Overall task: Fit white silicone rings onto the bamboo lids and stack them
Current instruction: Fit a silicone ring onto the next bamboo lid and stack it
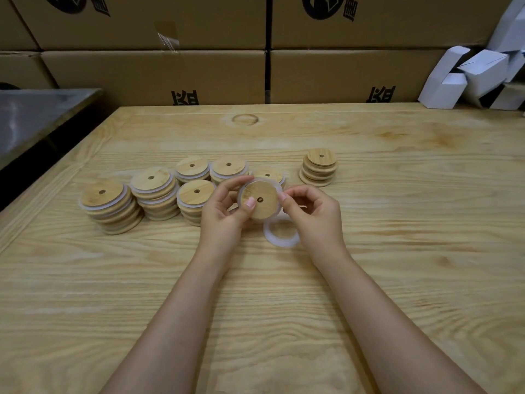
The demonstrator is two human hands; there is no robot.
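Head-worn view, forward and down, close over wooden table (pixel 397 280)

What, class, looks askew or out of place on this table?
The leftmost stack of ringed lids leans, its lids staggered rather than aligned. One loose silicone ring lies flat on the table.

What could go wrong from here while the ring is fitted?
The white ring, pinched by the right hand, may seat unevenly or snap off the lid in the left hand. The spare ring lies partly under the right hand; a wrist could sweep it away. The leftmost stack looks uneven and might slide under another lid.
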